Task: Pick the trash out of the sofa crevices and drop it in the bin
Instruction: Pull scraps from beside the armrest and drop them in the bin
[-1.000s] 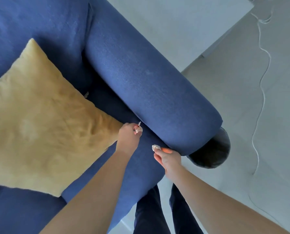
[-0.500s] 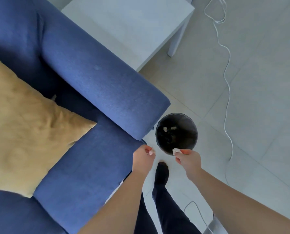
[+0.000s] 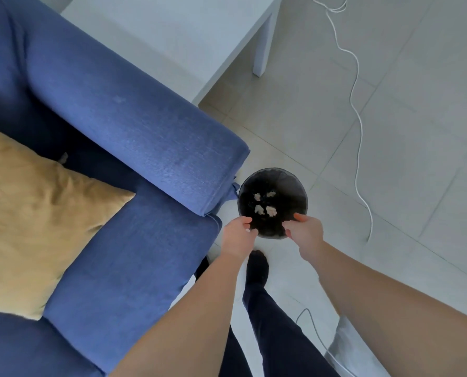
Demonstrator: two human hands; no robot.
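Pale floor tiles [image 3: 390,131] fill the right of the frame, with a white side table [image 3: 194,36] at the top and a white cable [image 3: 358,126] trailing down the right. Across the left lies the blue sofa [image 3: 123,126] with a yellow cushion [image 3: 31,213]. At centre stands the round black bin [image 3: 297,186], four crumpled paper scraps [image 3: 259,209] inside. Over its lower rim, the left hand [image 3: 237,236] and right hand [image 3: 305,231] hang with fingers loosely spread, holding nothing visible
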